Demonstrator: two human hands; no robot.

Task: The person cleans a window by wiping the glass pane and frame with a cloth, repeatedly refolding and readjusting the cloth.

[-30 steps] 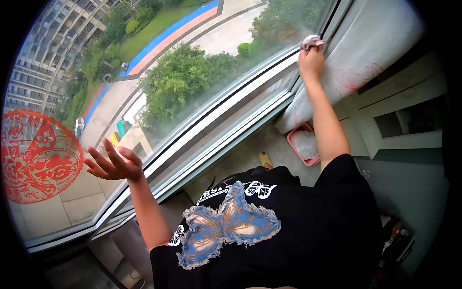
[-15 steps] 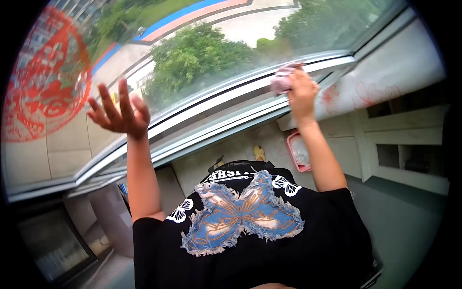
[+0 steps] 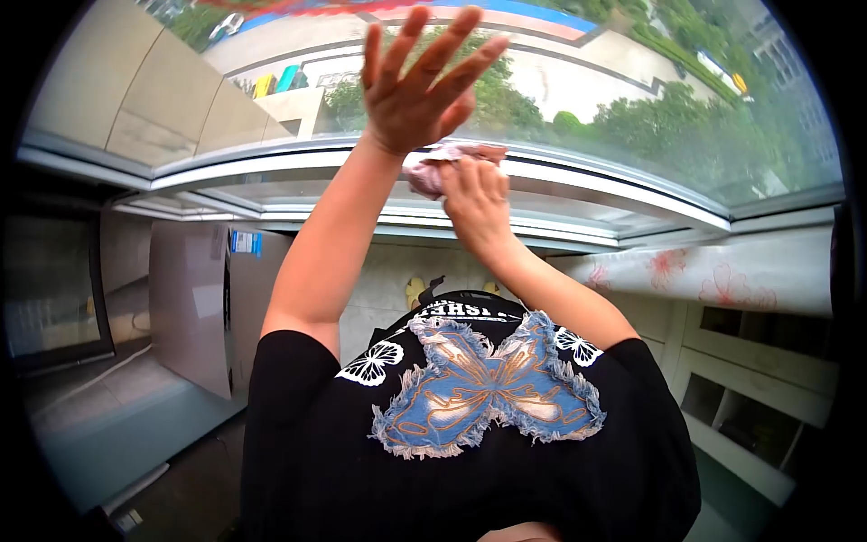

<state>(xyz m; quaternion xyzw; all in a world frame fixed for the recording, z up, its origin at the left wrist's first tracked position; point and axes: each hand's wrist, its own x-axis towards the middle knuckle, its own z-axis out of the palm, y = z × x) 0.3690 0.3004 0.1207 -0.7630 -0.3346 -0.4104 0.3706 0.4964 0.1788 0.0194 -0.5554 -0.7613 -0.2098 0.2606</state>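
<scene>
A crumpled pinkish cloth is bunched under the fingers of my right hand, pressed against the white window frame. Above and left of it, my left hand is raised in front of the window glass, fingers spread and nothing in them. Whether its palm touches the pane I cannot tell. Part of the cloth is hidden behind my right fingers.
A curtain with red flowers hangs at the right, above a pale shelf unit. On the left stand a grey cabinet panel and a dark-framed glass door. Part of a red window decoration shows at the top.
My right hand has slid the cloth leftward along the frame. The left hand has risen and now appears closer to the right one. The whole view has turned.
</scene>
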